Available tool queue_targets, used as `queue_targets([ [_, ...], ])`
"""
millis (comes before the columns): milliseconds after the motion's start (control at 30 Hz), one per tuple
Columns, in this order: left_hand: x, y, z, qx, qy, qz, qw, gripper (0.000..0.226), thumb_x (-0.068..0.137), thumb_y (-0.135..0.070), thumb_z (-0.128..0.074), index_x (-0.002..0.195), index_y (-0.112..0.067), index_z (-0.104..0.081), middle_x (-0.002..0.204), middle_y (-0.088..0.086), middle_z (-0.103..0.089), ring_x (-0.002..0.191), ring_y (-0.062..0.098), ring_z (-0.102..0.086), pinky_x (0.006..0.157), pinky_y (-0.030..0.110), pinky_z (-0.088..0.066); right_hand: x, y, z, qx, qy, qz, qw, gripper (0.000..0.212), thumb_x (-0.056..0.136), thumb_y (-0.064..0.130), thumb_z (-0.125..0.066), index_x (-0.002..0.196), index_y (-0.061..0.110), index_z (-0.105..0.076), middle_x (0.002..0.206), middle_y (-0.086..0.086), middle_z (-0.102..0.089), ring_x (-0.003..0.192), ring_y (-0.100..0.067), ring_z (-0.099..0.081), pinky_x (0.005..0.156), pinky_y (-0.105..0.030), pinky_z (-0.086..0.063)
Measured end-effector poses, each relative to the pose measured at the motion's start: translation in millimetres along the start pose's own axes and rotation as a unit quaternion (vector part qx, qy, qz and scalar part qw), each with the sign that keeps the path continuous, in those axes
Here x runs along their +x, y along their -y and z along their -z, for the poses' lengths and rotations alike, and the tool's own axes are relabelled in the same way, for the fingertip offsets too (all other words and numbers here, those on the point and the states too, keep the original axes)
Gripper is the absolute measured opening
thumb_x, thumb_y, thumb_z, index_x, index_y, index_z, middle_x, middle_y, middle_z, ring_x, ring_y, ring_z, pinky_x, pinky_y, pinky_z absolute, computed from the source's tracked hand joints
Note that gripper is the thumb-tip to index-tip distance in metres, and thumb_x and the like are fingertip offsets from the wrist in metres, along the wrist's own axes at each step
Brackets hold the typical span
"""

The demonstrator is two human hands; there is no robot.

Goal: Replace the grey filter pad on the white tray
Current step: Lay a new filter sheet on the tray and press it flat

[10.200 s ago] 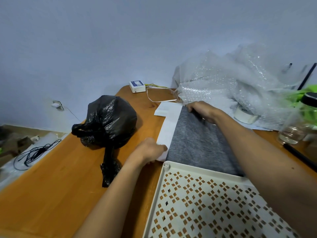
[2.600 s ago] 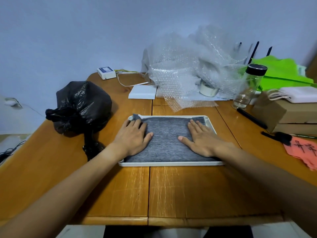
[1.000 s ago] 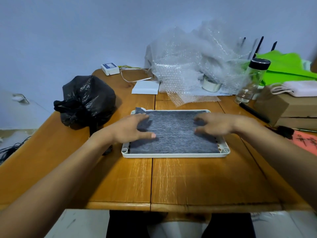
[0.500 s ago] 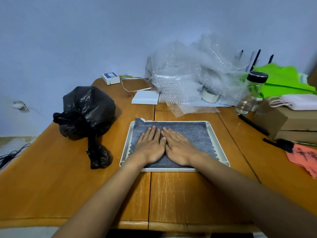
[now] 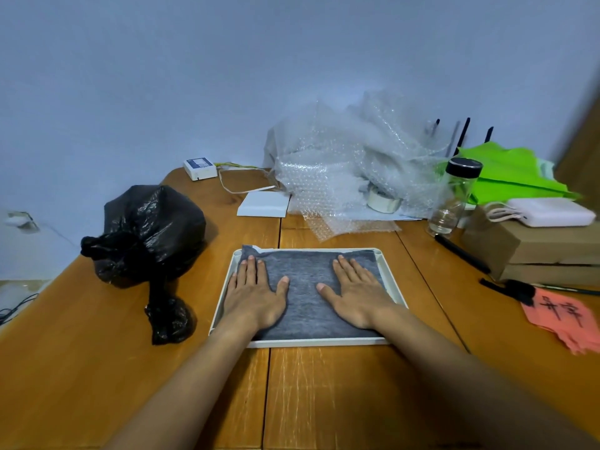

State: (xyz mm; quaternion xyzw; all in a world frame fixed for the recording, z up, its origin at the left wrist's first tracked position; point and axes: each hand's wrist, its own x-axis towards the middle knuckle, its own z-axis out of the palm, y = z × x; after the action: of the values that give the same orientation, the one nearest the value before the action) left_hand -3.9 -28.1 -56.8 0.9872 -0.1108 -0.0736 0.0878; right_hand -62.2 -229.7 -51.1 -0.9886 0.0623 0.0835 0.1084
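Both palms press flat, fingers spread: left hand (image 5: pixel 251 295) and right hand (image 5: pixel 358 295) on the grey filter pad (image 5: pixel 305 277) inside the white tray (image 5: pixel 394 282).

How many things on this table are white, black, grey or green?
White: 5, the tray, small box, flat pack, tape roll, pouch
Black: 2, the tied bag, pen
Grey: 1, the filter pad
Green: 1, the sheet
Total: 9
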Motion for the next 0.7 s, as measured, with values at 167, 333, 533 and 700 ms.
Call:
queue_targets([
  [167,0,1,0,0.01,0.0,-0.008,1.0,0.081,0.099,-0.065,-0.006,0.16,-0.014,0.011,0.168,0.005,0.017,0.154,0.02,0.017,0.124,0.037,0.01,-6,-16,3,-0.021,0.0,-0.039,0.999,0.087,0.098,0.071,-0.009,0.16,0.013,0.011,0.168,-0.004,0.019,0.155,-0.02,0.016,0.124,-0.035,0.009],
  [333,1,-1,1,0.035,-0.011,-0.013,0.999,0.082,0.099,-0.064,-0.008,0.161,-0.01,0.002,0.169,0.011,0.005,0.156,0.026,0.006,0.125,0.041,0.002,-6,-14,2,-0.016,-0.008,-0.036,0.999,0.09,0.097,0.072,-0.01,0.161,0.011,0.008,0.169,-0.006,0.014,0.156,-0.021,0.012,0.125,-0.036,0.006],
  [533,8,-5,13,0.129,-0.121,-0.209,0.962,0.051,0.103,-0.043,-0.03,0.136,-0.009,-0.051,0.142,0.012,-0.052,0.13,0.027,-0.048,0.11,0.042,-0.037,-12,14,6,-0.034,-0.099,0.075,0.992,0.072,0.105,0.051,-0.029,0.161,0.011,-0.008,0.17,-0.008,-0.005,0.156,-0.023,-0.002,0.125,-0.037,-0.002],
  [700,25,7,7,0.056,-0.074,-0.286,0.954,0.057,0.105,-0.039,-0.022,0.153,-0.012,-0.037,0.16,0.006,-0.037,0.146,0.021,-0.033,0.119,0.043,-0.03,9,43,0,-0.005,-0.062,0.168,0.984,0.064,0.107,0.042,-0.033,0.161,0.015,-0.014,0.17,-0.002,-0.011,0.155,-0.018,-0.012,0.124,-0.033,-0.009],
])
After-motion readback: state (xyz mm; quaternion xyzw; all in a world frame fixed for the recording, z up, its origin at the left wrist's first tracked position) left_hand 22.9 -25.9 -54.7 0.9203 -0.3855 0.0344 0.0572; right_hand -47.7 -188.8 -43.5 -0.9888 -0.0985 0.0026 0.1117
